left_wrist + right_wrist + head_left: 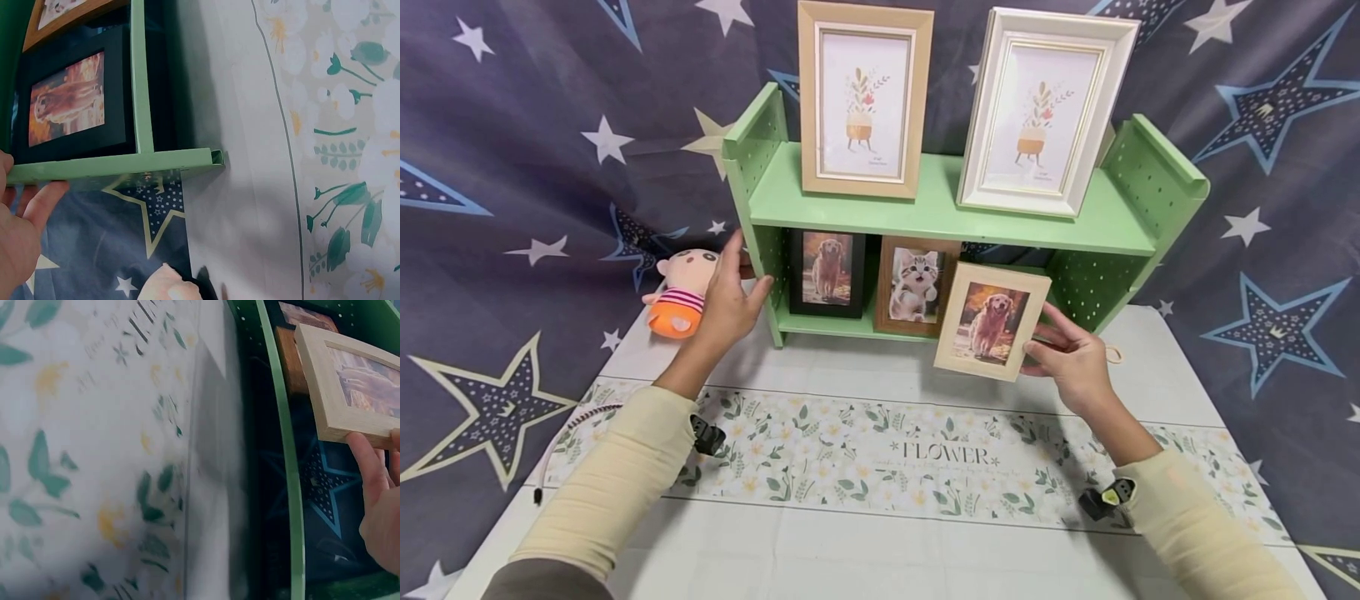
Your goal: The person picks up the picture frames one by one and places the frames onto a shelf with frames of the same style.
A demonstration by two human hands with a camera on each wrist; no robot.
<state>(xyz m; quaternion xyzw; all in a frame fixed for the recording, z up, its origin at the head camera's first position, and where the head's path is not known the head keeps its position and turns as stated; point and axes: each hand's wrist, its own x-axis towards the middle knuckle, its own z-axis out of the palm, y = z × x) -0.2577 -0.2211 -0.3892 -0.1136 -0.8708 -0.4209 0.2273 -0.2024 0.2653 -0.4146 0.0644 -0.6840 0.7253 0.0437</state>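
My right hand (1071, 362) grips the right edge of a pale wood photo frame (1036, 292) with a dog picture, tilted at the front of a green two-tier shelf (865, 210). In the right wrist view the fingers (367, 464) touch the edge of that frame. My left hand (733, 302) holds the shelf's left side panel (119, 164). Standing on the lower tier are a black photo frame (795, 275) with a dog picture and a brown wood frame (882, 287) with a kitten picture.
A beige frame (808, 108) and a white frame (981, 117) stand on the upper tier. Left of the shelf sits a plush doll (673, 315). A floral runner (850, 458) crosses the white table, and a cord (568, 429) lies at its left side.
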